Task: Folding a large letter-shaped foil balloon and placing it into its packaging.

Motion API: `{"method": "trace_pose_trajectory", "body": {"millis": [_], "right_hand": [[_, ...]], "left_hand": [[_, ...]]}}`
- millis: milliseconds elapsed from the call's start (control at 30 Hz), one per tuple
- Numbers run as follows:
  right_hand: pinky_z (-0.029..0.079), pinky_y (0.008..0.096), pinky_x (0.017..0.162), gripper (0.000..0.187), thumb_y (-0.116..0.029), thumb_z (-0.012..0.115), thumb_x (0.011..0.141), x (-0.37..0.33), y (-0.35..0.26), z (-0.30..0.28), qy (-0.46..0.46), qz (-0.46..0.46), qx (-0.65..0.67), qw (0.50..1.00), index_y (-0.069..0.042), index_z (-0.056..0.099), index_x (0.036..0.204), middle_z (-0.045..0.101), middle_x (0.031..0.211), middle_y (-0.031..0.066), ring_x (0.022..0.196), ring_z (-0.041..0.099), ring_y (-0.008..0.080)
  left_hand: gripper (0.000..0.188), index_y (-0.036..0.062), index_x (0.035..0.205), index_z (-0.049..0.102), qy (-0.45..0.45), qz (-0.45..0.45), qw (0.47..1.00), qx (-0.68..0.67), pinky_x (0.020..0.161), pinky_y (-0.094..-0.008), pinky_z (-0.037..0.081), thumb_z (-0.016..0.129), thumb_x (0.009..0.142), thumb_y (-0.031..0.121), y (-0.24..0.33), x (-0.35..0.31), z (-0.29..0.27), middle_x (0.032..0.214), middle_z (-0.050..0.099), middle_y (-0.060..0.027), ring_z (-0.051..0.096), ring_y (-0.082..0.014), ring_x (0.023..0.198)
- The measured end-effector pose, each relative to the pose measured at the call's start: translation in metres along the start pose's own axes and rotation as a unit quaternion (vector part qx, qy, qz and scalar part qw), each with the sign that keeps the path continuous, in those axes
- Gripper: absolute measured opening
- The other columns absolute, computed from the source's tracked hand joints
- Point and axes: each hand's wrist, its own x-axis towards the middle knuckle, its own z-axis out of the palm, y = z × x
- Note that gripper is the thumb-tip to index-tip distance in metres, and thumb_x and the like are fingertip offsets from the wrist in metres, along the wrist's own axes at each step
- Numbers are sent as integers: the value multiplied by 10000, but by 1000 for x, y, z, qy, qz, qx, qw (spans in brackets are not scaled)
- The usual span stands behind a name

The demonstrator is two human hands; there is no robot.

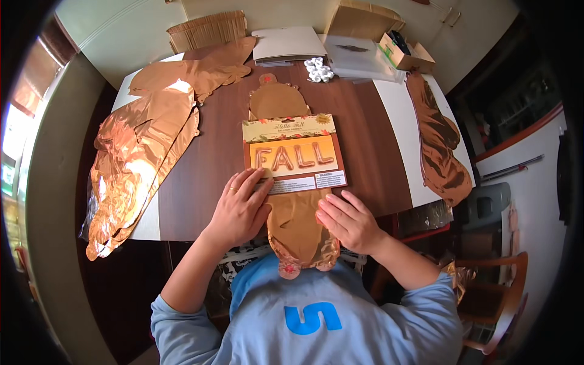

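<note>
A flat, copper-coloured foil balloon [296,228] lies lengthwise in front of me, its near end hanging past the table edge toward my shirt. Across its middle rests a printed cardboard package card [292,147] with a leaf-patterned header and a picture of letter balloons. My left hand [240,201] wears a ring and lies with fingers extended on the card's lower left corner, thumb beside the foil. The fingers of my right hand [351,224] are stretched out against the balloon's right edge, below the card.
More copper foil balloons lie at the left [140,152], back left [201,67] and right [438,146] of the brown table [365,140]. At the back are white ribbon rolls [318,70], a white folder [289,44], a clear plastic sheet [356,58] and a small box [410,58]. A wooden chair [511,298] stands right.
</note>
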Motion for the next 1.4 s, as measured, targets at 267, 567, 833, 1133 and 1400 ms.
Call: {"method": "trace_pose_trajectory", "body": {"millis": [267,567,833,1133,1400], "right_hand": [[526,400,937,194,-118,647,863,-7,-8,0,69,12,63,996,-62,697,1041,700,1129,114,1113,647,279],[526,409,921,230,-130,666,858,-16,-10,-5,86,-1,114,990,-56,681,1075,698,1108,105,1080,650,284],[432,444,1032,341,-163,589,910,-22,-3,7,38,33,-20,999,-66,619,1235,599,1287,110,1213,540,264],[470,409,925,223,-138,631,862,-15,-12,9,114,48,25,992,-69,679,1069,663,1136,71,1061,609,238],[479,381,811,180,-113,716,795,-10,-8,7,117,84,82,986,-74,684,968,669,1043,62,958,621,241]], "left_hand": [[487,39,1329,549,-31,-7,999,-33,1116,-523,325,604,861,162,7,-20,-9,1408,470,-197,432,-377,1327],[678,59,1348,548,-54,13,998,-3,1137,-533,295,639,681,141,25,-47,-9,1432,467,-185,433,-361,1350],[580,76,1303,584,10,18,995,102,1134,-503,312,687,741,175,26,-55,19,1431,486,-143,443,-311,1355],[428,89,1173,667,106,20,991,73,1120,-493,326,687,748,137,29,-57,28,1252,616,-103,554,-290,1255],[271,105,1047,706,181,3,980,83,1083,-484,358,701,776,107,35,-58,36,1093,658,-40,629,-231,1105]]}}
